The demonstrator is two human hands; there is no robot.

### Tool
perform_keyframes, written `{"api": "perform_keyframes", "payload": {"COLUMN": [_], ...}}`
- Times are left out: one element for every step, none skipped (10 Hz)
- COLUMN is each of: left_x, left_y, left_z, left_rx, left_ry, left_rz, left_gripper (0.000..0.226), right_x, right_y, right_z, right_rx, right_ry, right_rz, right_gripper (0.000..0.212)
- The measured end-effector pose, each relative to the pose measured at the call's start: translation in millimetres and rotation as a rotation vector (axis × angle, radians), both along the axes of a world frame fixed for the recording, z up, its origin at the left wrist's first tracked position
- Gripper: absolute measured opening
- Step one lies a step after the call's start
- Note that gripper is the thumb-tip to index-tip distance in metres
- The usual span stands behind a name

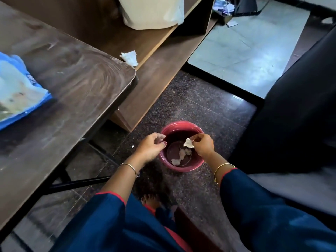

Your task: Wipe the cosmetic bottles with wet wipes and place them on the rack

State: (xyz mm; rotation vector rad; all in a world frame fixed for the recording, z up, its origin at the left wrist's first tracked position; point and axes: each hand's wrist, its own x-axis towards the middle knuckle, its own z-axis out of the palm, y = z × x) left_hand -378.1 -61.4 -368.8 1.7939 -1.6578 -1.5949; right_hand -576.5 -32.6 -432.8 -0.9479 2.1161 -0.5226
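A red bin (181,166) stands on the dark floor below me, with several crumpled used wipes (181,155) lying in its bottom. My right hand (202,145) pinches a small crumpled wipe (188,143) over the bin's opening. My left hand (151,145) hovers at the bin's left rim with loosely curled fingers and holds nothing. A blue wet-wipe pack (16,90) lies on the brown table (76,91) at the left. No cosmetic bottle or rack is in view.
A white scrap of wipe (130,58) lies on a lower wooden shelf (156,70) behind the table corner. A cream bag (151,11) stands further back. A dark chair (291,115) fills the right side. My foot (151,200) is near the bin.
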Motion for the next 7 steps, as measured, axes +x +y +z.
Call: {"api": "perform_keyframes", "payload": {"left_x": [10, 17, 14, 5, -8, -33, -54], "left_y": [0, 3, 14, 25, 34, 39, 37], "left_z": [-11, -25, -23, -9, 19, 73, 140], "left_rx": [0.025, -0.006, -0.036, -0.107, -0.215, -0.419, -0.528], "left_ry": [-0.019, -0.099, -0.173, -0.195, -0.237, -0.212, -0.151], "left_rz": [-0.013, -0.018, -0.065, -0.123, -0.234, -0.359, -0.435], "left_gripper": [0.033, 0.035, 0.045, 0.056, 0.062, 0.065, 0.063], "right_x": [5, 13, 19, 26, 31, 30, 25], "right_y": [-6, -12, -14, -15, -10, -11, -17], "right_z": [1, 1, 5, 22, 55, 102, 171], "right_rx": [-0.015, 0.01, 0.041, 0.037, -0.01, -0.164, -0.279], "right_ry": [-0.033, -0.064, -0.074, 0.032, 0.102, 0.154, 0.225], "right_rz": [-0.039, -0.046, -0.102, -0.093, -0.116, -0.148, -0.174], "right_gripper": [0.025, 0.032, 0.032, 0.031, 0.034, 0.039, 0.041]}}
